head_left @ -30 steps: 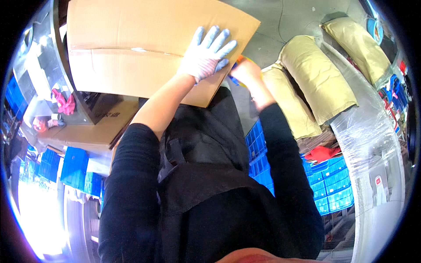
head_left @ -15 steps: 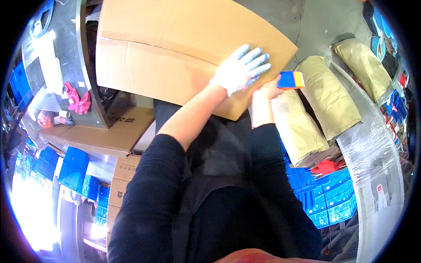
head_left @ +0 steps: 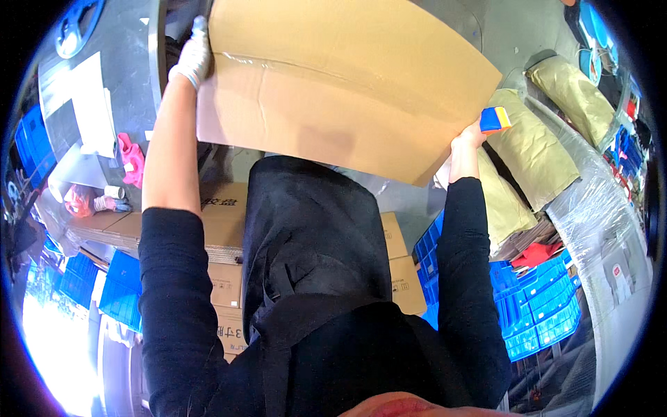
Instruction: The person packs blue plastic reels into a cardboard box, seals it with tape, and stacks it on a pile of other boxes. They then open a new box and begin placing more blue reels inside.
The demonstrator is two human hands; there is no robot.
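Note:
A large brown cardboard box (head_left: 333,90) fills the upper middle, with a crease or seam running across it and a glossy streak near its left end. My left hand (head_left: 192,57), in a white glove, grips the box's left side, its fingers pointing away from me. At the right edge, my right hand (head_left: 468,137) is closed around a small blue block with yellow and orange edges (head_left: 494,120); its exact kind does not show. That hand's fingers are partly hidden and lie close against the box.
Yellowish wrapped bundles (head_left: 533,149) lie at right, beside clear plastic wrap (head_left: 590,215). Blue crates (head_left: 538,306) stand below them. A grey table (head_left: 128,48) with pink gloves (head_left: 130,160) is at left. Stacked flat cardboard (head_left: 226,233) and smaller cartons (head_left: 404,285) sit nearer me.
My left hand has left the top of the box near its right end and now holds its left side. The box and my right hand with the blue block have shifted right.

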